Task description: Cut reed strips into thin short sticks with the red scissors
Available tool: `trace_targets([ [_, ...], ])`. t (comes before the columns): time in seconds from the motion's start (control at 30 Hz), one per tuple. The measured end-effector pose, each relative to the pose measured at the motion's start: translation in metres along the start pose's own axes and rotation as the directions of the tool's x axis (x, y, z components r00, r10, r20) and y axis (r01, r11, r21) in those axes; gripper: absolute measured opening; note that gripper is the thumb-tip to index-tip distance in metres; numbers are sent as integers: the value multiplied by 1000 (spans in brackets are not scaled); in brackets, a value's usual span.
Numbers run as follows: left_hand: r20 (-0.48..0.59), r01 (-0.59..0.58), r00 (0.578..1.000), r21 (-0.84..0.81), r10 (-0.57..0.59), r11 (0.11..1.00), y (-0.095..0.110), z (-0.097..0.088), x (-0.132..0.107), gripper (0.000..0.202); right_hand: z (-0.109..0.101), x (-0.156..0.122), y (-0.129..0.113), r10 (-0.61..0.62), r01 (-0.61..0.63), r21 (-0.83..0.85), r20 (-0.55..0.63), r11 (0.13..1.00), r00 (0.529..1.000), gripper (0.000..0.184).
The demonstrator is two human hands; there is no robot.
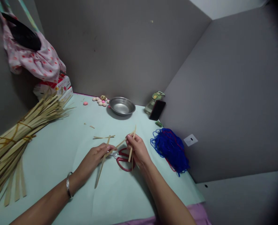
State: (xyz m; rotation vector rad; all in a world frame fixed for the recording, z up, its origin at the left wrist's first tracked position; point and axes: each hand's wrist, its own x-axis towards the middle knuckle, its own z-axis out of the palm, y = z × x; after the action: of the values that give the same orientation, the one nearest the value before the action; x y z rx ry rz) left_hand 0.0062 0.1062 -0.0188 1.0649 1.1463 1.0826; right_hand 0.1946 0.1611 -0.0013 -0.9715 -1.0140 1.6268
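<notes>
Head view: table [59,156] with pale green cover fills the lower frame, set into a corner of grey walls [223,93]. Along the left edge lies a large bundle of straw strips [14,137], tied with bands, ends fanning toward the back wall. Above it hangs a floral cloth [33,59] with a dark object tucked on top; beneath the cloth, a red and white box [59,86] against the wall. On the right side of the table, a heap of blue cord [169,148], well apart from the bundle. At the back, a metal bowl [122,105]; just left of it, a cluster of small round pink and tan pieces [100,100]. Right of the bowl, a phone [157,110] leans against a small glass bottle [151,104].

Centre of table: red-handled scissors [123,159] lie flat, partly under the hands. Left hand [95,157], bracelet [68,185] on the wrist, fingers pressed together on a long strip [101,168] that runs diagonally from near the left forearm up toward the right hand. Right hand [137,150] pinches a shorter strip [131,147] held nearly upright, thumb and fingertips closed on its upper part. The two strips cross between the hands, just above the scissors. A few loose strips [103,137] lie on the cover just behind the left hand
</notes>
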Motion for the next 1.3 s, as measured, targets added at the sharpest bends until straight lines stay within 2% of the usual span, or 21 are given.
trace_targets([
  [0.13,-69,29,997,-10,-30,1000,-2,-6,2,33,-6,3,-4,34,-35,23,45,999,998,36],
  [0.3,11,24,1000,-32,-24,999,-4,1,3,29,3,-4,-3,122,-132,59,157,989,980,27],
  [0.43,65,3,998,-45,0,999,-9,9,3,29,13,-9,8,158,-151,-49,219,987,963,32],
  [0.57,110,-9,994,-29,12,1000,-11,13,0,26,17,-9,17,141,-111,-142,223,984,964,31],
  [0.7,107,-24,994,14,22,1000,-7,15,-4,23,16,-8,18,130,-91,-170,235,981,963,27],
  [0.83,96,-40,995,64,34,997,-4,13,-4,32,15,-10,14,123,-78,-173,263,982,957,24],
  [0.93,47,-44,998,93,40,995,-1,8,-2,35,15,-11,10,137,-106,-129,268,986,953,24],
  [1.1,-111,-47,992,94,58,994,4,-7,1,37,12,-8,5,152,-141,-58,252,988,956,26],
  [1.17,-141,-48,988,89,61,995,4,-10,2,36,11,-7,6,152,-142,-61,247,988,957,27],
  [1.23,-112,-48,992,97,59,994,3,-9,1,35,11,-7,8,148,-135,-70,240,988,959,27],
  [1.3,-33,-53,998,117,58,992,3,-4,0,34,13,-8,10,145,-128,-87,239,988,960,27],
])
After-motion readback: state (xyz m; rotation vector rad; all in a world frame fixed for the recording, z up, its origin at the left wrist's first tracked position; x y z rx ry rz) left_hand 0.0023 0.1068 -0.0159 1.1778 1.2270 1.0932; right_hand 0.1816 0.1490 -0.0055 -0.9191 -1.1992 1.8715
